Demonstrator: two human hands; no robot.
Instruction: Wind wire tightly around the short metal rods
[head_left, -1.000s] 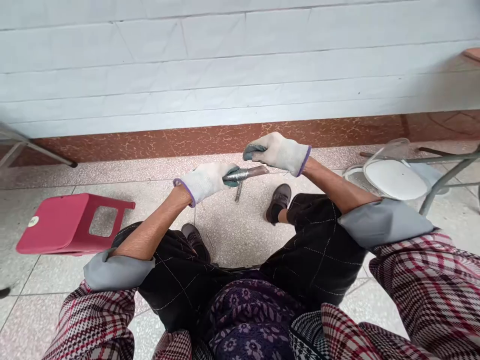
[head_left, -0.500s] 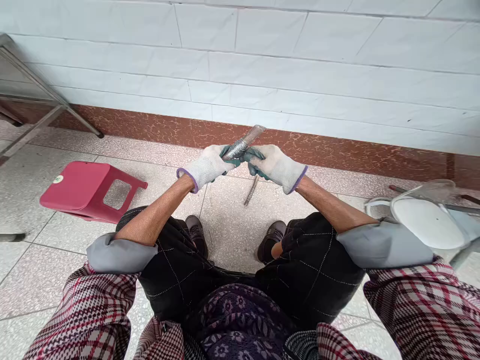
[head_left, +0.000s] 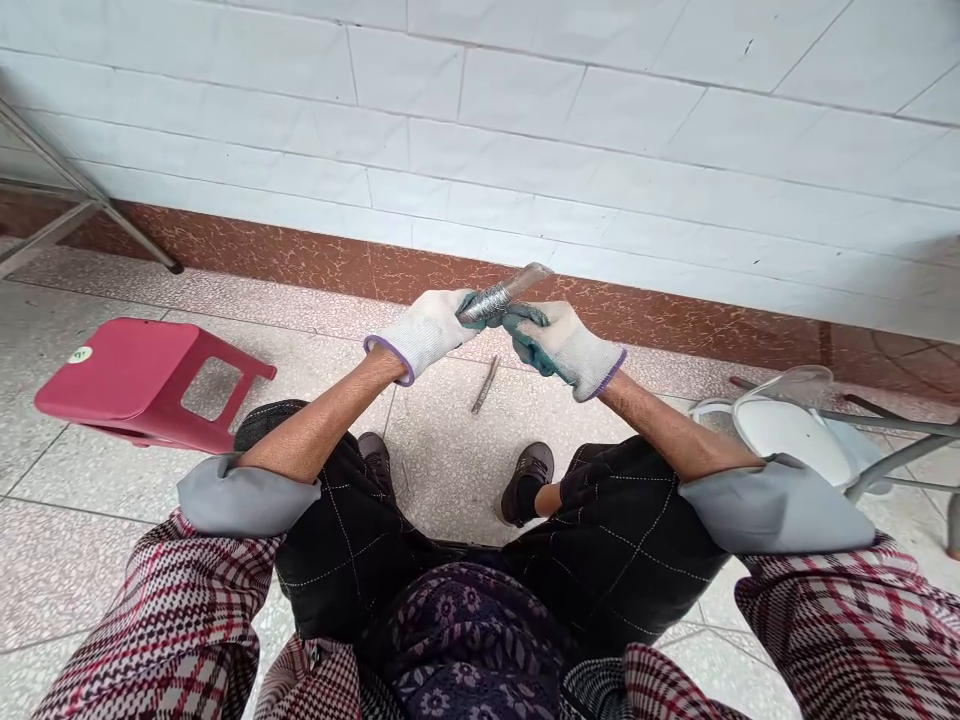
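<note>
My left hand (head_left: 435,322), in a white knit glove with green-coated fingers, is closed round the lower end of a short rod wound with silvery wire (head_left: 489,302). The rod's far end is bare, brownish and shiny, and points up to the right. My right hand (head_left: 566,345), gloved the same way, is closed just below and right of the winding. Its curled fingertips meet the rod or my left fingers; what they pinch is too small to make out. Below the hands, a thin brownish strip (head_left: 486,385) lies on the floor between my shoes.
A red plastic stool (head_left: 120,375) stands at left, with a metal frame (head_left: 97,200) behind it. At right are a white rounded object (head_left: 791,435) and grey metal legs (head_left: 892,460). A white tiled wall (head_left: 450,150) with a brown marbled base rises ahead.
Both hands and the wire-wound rod have shifted slightly right in view. My right hand has turned a little, still near the rod. The whole view has swung slightly.
</note>
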